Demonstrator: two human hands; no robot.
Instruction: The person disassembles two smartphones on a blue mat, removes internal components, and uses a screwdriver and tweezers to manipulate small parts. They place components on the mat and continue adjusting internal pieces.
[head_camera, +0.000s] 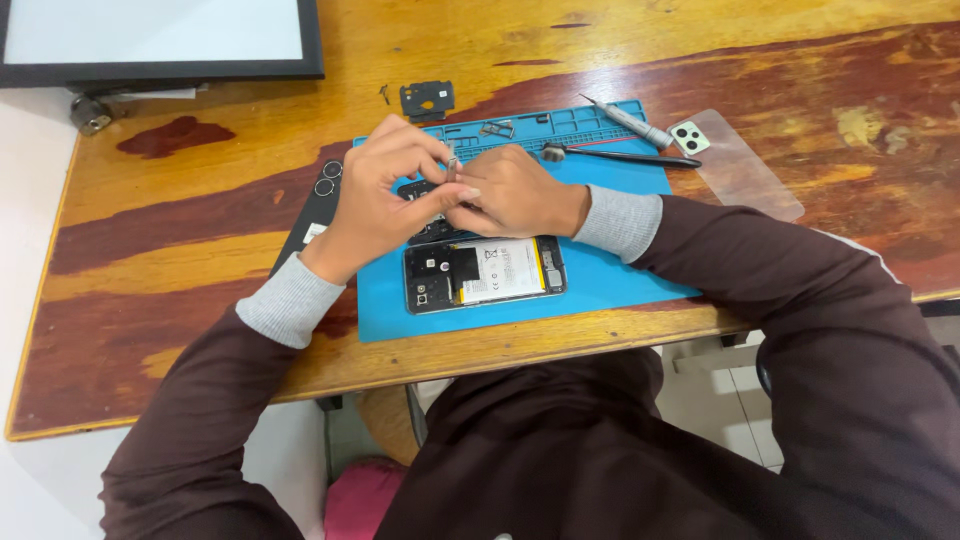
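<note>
Both hands meet over the opened phone (485, 272) on the blue mat (600, 280) near the counter's (200, 220) front edge. The left hand (375, 205) and right hand (515, 192) pinch a small metal part (452, 166) between pressed fingertips, steadying it above the phone.

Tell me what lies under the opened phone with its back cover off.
The opened phone lies flat on a blue rubber work mat, which rests on the wooden table. Both hands cover its upper end, so whatever sits there is hidden.
</note>
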